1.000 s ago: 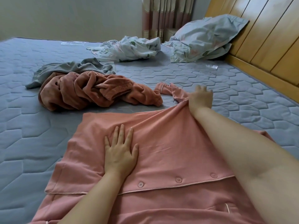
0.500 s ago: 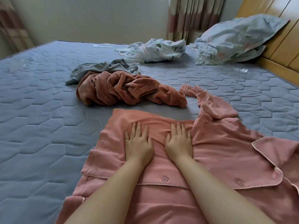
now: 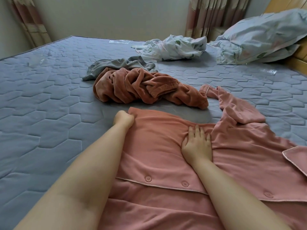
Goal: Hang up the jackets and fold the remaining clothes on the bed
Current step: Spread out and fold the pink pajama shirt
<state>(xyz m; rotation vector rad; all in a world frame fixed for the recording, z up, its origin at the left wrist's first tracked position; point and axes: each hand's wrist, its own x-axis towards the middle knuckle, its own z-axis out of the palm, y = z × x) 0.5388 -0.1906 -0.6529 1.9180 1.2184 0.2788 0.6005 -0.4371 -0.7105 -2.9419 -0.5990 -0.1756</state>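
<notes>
A pink button-up pajama top (image 3: 159,146) lies spread on the blue-grey quilted bed (image 3: 46,117) in front of me. My left hand (image 3: 123,119) grips its far left corner with curled fingers. My right hand (image 3: 197,143) presses flat on the middle of the fabric, which bunches at the fingertips. One sleeve (image 3: 232,107) stretches away to the upper right. Beyond the top lies a crumpled rust-brown fleece garment (image 3: 141,87), with a grey garment (image 3: 119,65) behind it.
A floral sheet bundle (image 3: 172,47) and a floral pillow (image 3: 259,37) lie at the head of the bed by the wooden headboard (image 3: 299,57). Curtains (image 3: 214,15) hang at the far wall. The bed's left part shows bare quilting.
My left hand left the middle of the top, moved to its far left corner and closed on it. My right hand stayed pressing on the fabric.
</notes>
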